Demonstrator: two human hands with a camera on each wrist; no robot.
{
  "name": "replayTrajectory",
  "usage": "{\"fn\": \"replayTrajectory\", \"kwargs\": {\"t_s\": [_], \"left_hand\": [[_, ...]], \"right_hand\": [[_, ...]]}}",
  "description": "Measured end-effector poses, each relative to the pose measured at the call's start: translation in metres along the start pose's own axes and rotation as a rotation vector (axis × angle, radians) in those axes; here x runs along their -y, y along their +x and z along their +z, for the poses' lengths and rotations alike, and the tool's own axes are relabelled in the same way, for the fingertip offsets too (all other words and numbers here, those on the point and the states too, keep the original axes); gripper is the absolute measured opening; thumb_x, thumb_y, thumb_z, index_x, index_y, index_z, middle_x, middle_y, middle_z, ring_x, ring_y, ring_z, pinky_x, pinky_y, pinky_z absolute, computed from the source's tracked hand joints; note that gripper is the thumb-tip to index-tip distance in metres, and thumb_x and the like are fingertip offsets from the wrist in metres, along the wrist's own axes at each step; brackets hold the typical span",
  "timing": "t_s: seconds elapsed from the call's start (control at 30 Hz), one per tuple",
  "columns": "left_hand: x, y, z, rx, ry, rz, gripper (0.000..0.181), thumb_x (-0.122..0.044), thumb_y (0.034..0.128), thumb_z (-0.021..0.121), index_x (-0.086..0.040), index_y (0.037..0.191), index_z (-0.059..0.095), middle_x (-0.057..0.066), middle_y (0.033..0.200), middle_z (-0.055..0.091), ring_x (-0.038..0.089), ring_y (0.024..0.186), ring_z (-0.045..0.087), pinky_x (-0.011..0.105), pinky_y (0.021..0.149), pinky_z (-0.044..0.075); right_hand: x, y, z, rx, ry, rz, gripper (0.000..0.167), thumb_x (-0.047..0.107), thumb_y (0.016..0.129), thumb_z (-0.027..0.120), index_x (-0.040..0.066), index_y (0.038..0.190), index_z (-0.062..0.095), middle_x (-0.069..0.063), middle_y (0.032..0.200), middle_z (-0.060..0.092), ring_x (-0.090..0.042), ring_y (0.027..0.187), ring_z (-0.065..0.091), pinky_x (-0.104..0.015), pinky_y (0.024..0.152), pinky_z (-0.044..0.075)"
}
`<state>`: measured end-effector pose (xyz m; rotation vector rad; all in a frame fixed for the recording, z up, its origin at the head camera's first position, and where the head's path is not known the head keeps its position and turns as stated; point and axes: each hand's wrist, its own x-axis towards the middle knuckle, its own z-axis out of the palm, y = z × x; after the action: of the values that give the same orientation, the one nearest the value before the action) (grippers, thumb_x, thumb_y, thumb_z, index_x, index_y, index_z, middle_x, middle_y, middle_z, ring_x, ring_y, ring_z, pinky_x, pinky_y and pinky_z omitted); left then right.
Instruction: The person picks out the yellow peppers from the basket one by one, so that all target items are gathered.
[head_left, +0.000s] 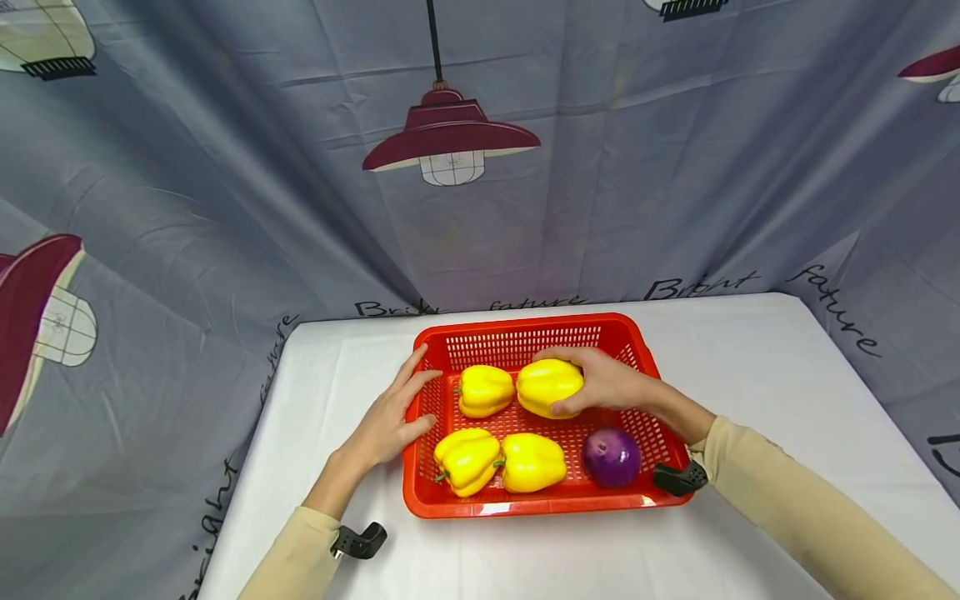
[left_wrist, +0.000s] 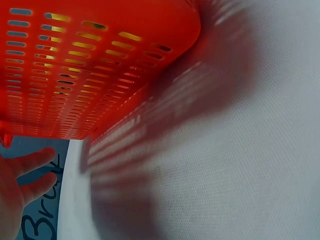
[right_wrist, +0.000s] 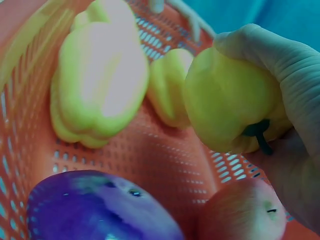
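My right hand [head_left: 611,383] grips a yellow bell pepper [head_left: 546,385] by its right end, inside the red plastic basket [head_left: 525,507]. The right wrist view shows thumb and fingers around this pepper [right_wrist: 232,100], its green stem facing the camera. To its left lies another yellow pepper [head_left: 483,390]. Two more sit in front, a left one [head_left: 465,460] and a right one [head_left: 534,463]. A round, glossy purple vegetable [head_left: 612,457] is at the front right. My left hand [head_left: 386,425] is at the basket's left rim, fingers spread; whether it touches is unclear.
A reddish round fruit [right_wrist: 245,212] lies in the basket below my right hand, hidden in the head view. The basket stands on a white-covered table [head_left: 750,350]. Behind hangs a grey curtain [head_left: 637,192] printed with lamps and lettering.
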<state>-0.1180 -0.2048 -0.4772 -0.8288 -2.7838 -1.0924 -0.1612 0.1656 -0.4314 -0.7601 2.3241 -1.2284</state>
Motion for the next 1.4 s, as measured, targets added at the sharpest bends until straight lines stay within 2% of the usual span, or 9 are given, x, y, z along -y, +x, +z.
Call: {"fn": "replayTrajectory", "kwargs": {"t_s": [0.13,0.33,0.53,0.77,1.0,1.4], "left_hand": [[0.0,0.0,0.001,-0.001,-0.001,-0.006,0.062,-0.021,0.0807,0.06,-0.008,0.141,0.053,0.001,0.168,0.012,0.031,0.142,0.038,0.061,0.1,0.043],[0.0,-0.001,0.002,-0.003,-0.004,-0.015,0.061,-0.022,0.0812,0.06,-0.009,0.141,0.054,0.0,0.168,0.013,0.031,0.141,0.039,0.061,0.1,0.043],[0.0,-0.002,0.001,-0.004,-0.003,-0.016,0.061,-0.022,0.082,0.06,-0.009,0.141,0.054,0.001,0.168,0.013,0.031,0.141,0.039,0.06,0.1,0.044],[-0.001,-0.001,0.0,-0.015,-0.003,0.006,0.06,-0.021,0.082,0.06,-0.009,0.14,0.054,0.004,0.168,0.014,0.032,0.139,0.041,0.06,0.098,0.045],[0.0,-0.001,0.001,-0.01,-0.006,0.002,0.06,-0.022,0.0818,0.06,-0.009,0.14,0.054,0.002,0.168,0.014,0.032,0.139,0.041,0.06,0.098,0.045],[0.001,-0.001,0.002,-0.011,0.002,0.008,0.06,-0.022,0.0819,0.059,-0.009,0.14,0.054,0.002,0.168,0.013,0.032,0.14,0.041,0.06,0.098,0.045]], "right_hand": [[0.001,-0.005,-0.008,-0.025,0.061,0.011,0.072,0.03,0.073,0.087,0.017,0.138,0.059,-0.004,0.122,0.063,-0.026,0.103,0.059,-0.043,0.086,0.052],[-0.001,-0.014,-0.016,-0.087,0.056,0.021,0.076,0.029,0.073,0.088,0.014,0.14,0.057,-0.003,0.123,0.064,-0.028,0.103,0.058,-0.044,0.086,0.051],[-0.006,-0.023,-0.023,-0.138,0.11,0.051,0.073,0.023,0.075,0.087,0.013,0.14,0.056,-0.008,0.12,0.062,-0.03,0.105,0.057,-0.044,0.088,0.051],[-0.007,-0.039,-0.036,-0.213,0.11,0.057,0.072,0.019,0.078,0.085,0.009,0.142,0.053,-0.012,0.12,0.06,-0.031,0.105,0.056,-0.039,0.087,0.052],[-0.009,-0.058,-0.044,-0.275,0.155,0.082,0.071,0.017,0.082,0.081,0.006,0.145,0.05,-0.014,0.12,0.06,-0.031,0.103,0.056,-0.032,0.084,0.052],[-0.02,-0.088,-0.061,-0.434,0.16,0.067,0.067,0.009,0.087,0.075,0.005,0.147,0.047,-0.005,0.121,0.056,-0.023,0.1,0.053,-0.026,0.078,0.051]]}}
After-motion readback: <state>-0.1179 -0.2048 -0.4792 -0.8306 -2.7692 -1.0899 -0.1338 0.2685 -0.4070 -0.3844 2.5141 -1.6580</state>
